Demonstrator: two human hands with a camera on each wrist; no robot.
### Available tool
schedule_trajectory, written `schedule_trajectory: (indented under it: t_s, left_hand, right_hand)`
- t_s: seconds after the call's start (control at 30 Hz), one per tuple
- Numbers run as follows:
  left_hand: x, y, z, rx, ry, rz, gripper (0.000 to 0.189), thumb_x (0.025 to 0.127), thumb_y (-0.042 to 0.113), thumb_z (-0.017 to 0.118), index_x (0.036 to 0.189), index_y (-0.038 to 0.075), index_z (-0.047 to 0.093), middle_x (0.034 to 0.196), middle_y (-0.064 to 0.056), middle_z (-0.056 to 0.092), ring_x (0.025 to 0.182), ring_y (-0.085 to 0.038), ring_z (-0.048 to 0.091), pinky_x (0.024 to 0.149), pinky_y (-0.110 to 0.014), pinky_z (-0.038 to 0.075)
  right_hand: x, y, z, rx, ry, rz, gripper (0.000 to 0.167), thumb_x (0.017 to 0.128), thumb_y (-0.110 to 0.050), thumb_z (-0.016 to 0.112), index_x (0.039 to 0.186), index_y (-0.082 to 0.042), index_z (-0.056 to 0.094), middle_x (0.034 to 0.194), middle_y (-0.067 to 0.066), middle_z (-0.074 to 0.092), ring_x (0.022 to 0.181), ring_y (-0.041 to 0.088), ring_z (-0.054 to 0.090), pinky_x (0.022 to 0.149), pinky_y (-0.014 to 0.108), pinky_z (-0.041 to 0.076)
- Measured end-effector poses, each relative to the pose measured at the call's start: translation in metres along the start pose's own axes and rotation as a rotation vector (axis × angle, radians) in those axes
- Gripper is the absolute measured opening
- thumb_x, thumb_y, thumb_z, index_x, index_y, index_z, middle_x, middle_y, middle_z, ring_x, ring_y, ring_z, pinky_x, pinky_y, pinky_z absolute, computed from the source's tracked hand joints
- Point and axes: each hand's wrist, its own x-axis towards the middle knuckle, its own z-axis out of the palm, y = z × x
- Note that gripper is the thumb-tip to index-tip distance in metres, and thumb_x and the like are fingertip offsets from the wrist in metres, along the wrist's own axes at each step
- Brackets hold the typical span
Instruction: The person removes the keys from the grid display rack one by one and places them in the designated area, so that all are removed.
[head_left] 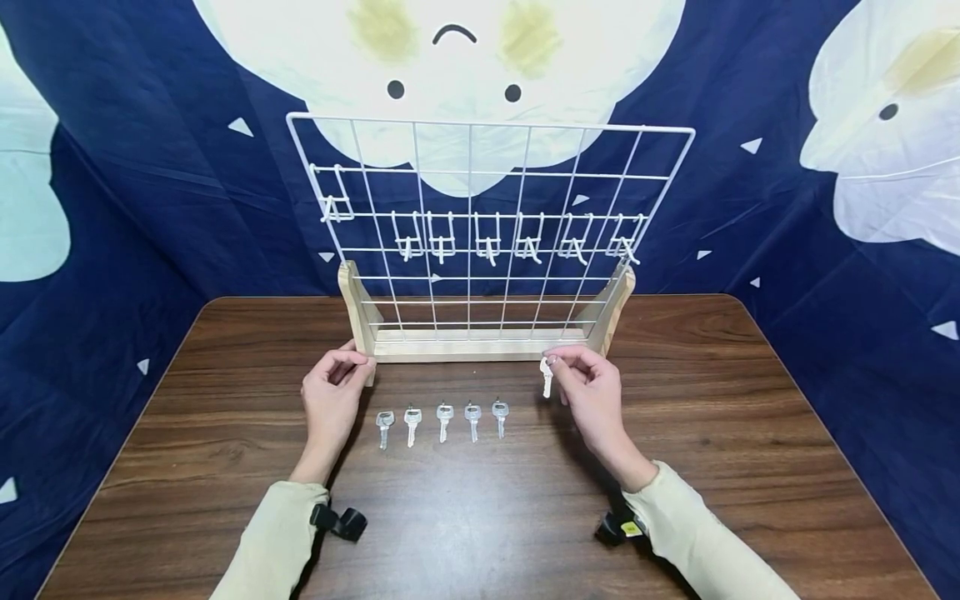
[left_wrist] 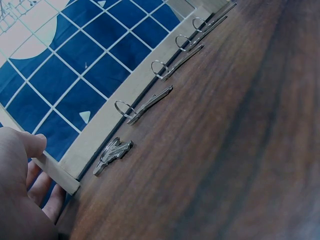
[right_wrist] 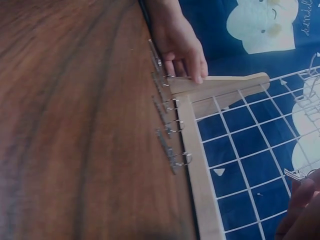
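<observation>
My left hand (head_left: 330, 404) grips the front foot of the wooden stand's left side (head_left: 358, 317), thumb on one face and fingers on the other. My right hand (head_left: 597, 400) pinches a silver key (head_left: 547, 380) by its head, blade down, in front of the stand's right end. In the right wrist view the held key (right_wrist: 295, 174) and its ring show partly behind the fingers. Several like keys (head_left: 445, 423) with small rings lie in a row on the table between the hands. A white wire grid (head_left: 470, 124) stands tilted in the wooden base (head_left: 480, 347).
Several white wire hooks (head_left: 489, 248) hang in a row across the grid's middle, and one more hook (head_left: 335, 208) sits higher at the left. Behind the brown wooden table (head_left: 465, 533) is a dark blue cloth (head_left: 247, 217) with white clouds.
</observation>
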Motion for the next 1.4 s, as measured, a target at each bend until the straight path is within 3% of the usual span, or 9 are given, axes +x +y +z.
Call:
schedule_trajectory:
  t_s: [0.53,0.83,1.2,1.4]
  left_hand:
    - [0.000,0.000,0.000,-0.009,-0.001,0.003,0.012,0.095,-0.013,0.078,0.100,-0.019,0.069,0.116,0.021,0.075,0.106,0.001,0.075,0.095,-0.014,0.060]
    - [-0.001,0.000,0.000,-0.016,0.002,0.005,0.012,0.095,-0.013,0.079,0.100,-0.019,0.069,0.115,0.022,0.076,0.105,0.001,0.075,0.095,-0.014,0.060]
    - [-0.002,0.002,-0.001,-0.004,0.005,-0.001,0.012,0.095,-0.013,0.079,0.101,-0.018,0.070,0.117,0.020,0.075,0.106,0.001,0.074,0.095,-0.014,0.060]
    - [-0.002,0.003,-0.001,0.000,0.004,-0.002,0.012,0.095,-0.012,0.079,0.101,-0.018,0.070,0.118,0.019,0.075,0.106,0.002,0.074,0.096,-0.014,0.060]
  right_hand:
    - [-0.006,0.025,-0.005,-0.080,-0.081,0.128,0.010,0.099,0.010,0.070,0.106,0.015,0.075,0.074,-0.005,0.069,0.050,0.004,0.045,0.046,0.016,0.038]
    - [-0.006,0.039,-0.007,-0.089,-0.127,0.218,0.011,0.097,0.011,0.071,0.106,0.016,0.074,0.074,-0.001,0.069,0.051,0.004,0.044,0.048,0.015,0.035]
    - [-0.011,0.049,-0.007,-0.234,-0.193,0.155,0.009,0.096,0.011,0.073,0.102,0.008,0.079,0.082,0.007,0.076,0.053,0.000,0.048,0.048,0.013,0.038]
    - [-0.010,0.050,-0.009,-0.286,-0.220,0.134,0.009,0.096,0.008,0.076,0.102,0.003,0.081,0.082,0.010,0.077,0.050,0.000,0.045,0.045,0.014,0.035]
